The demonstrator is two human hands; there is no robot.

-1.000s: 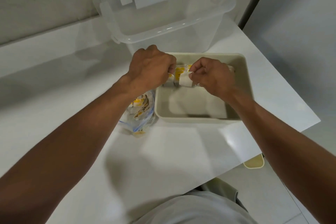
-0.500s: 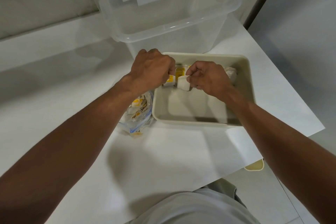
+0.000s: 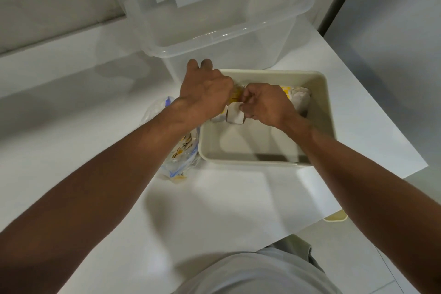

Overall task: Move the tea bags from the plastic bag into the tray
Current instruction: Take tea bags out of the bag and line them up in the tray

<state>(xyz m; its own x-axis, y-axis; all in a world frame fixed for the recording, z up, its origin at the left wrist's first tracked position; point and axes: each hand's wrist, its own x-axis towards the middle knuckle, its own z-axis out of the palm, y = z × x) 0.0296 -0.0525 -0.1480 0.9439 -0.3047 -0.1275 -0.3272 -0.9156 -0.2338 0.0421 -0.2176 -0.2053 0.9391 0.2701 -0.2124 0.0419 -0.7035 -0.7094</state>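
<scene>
Tea bags (image 3: 235,116) are light, soft paper things. A squeezed stack would likely crumple or slide apart, so the sound hold is a gentle pinch across the flat faces or by an edge, not a fist. That is roughly how they are held. The right hand (image 3: 265,105) has its fingers curled, pinching a white one by its upper edge. The left hand (image 3: 205,98) is curled round the neighbouring ones, with yellow print showing under its knuckles (how many it holds I cannot tell). Both hands are low in the far left part of the tray (image 3: 330,114).

The tray is beige and shallow, with most of its floor showing. Besides the tea bags in hand, a few more lie against its far wall to the right. The bag (image 3: 183,150), clear with blue trim, lies on the bench (image 3: 214,203) just beside the tray's left wall, partly under the left forearm, with more tea bags visible inside it. A clear bin (image 3: 214,38) stands behind the tray.
</scene>
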